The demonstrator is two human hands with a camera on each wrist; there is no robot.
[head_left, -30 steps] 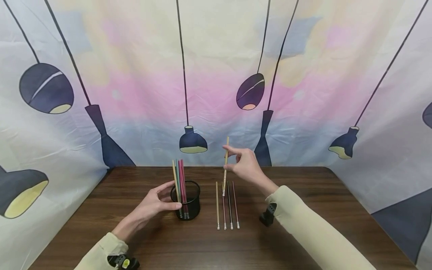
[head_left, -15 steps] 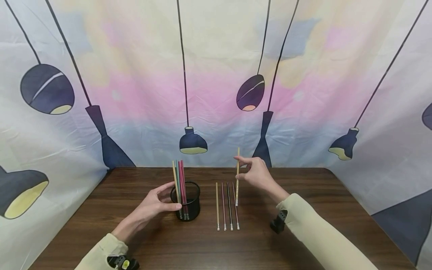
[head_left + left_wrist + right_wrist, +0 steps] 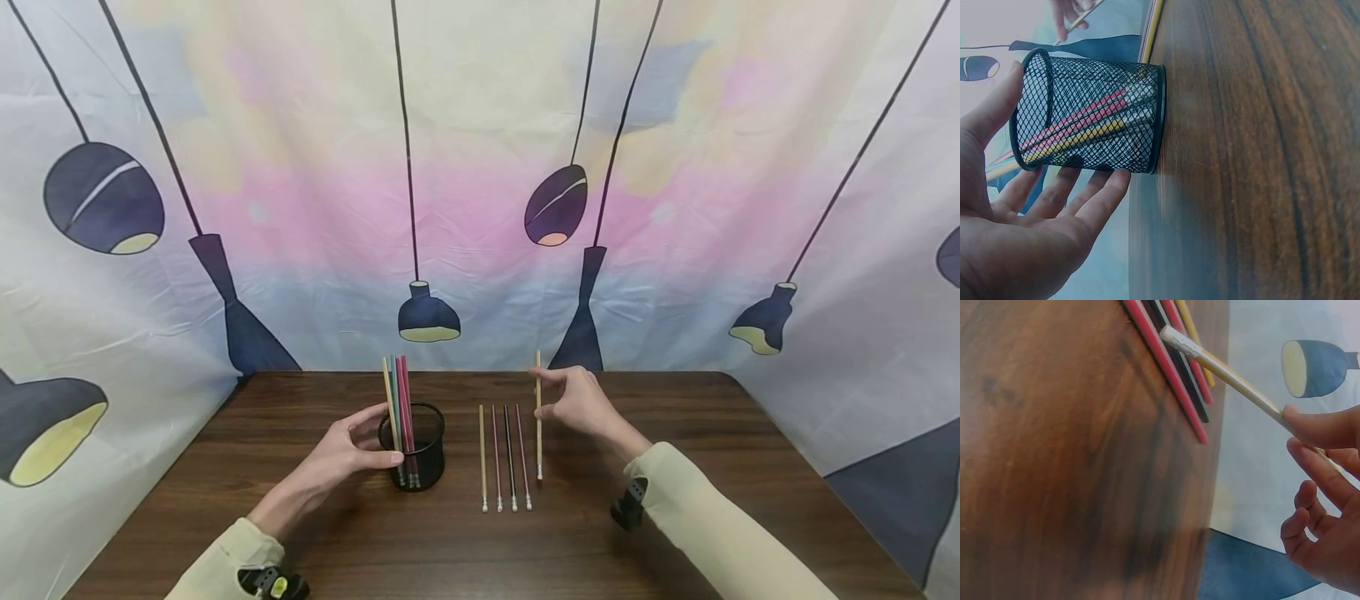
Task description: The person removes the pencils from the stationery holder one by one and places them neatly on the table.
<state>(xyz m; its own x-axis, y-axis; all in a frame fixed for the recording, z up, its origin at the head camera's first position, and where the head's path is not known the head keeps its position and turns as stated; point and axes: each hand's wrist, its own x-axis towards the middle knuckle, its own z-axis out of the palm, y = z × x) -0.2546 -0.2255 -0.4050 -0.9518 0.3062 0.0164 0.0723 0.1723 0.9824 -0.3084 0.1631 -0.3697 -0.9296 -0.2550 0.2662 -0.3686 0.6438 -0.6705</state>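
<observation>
In the head view, the left hand (image 3: 341, 448) holds the black mesh cup (image 3: 429, 467), which stands on the table (image 3: 570, 554) with coloured pencils (image 3: 407, 396) leaning inside. The right hand (image 3: 583, 404) pinches a yellow pencil (image 3: 539, 446), eraser end down, just right of four pencils (image 3: 483, 458) lying side by side; whether its tip touches the wood is hard to tell. The left wrist view shows the thumb at the cup's rim, fingers along its wall. In the right wrist view, thumb and forefinger grip the yellow pencil.
</observation>
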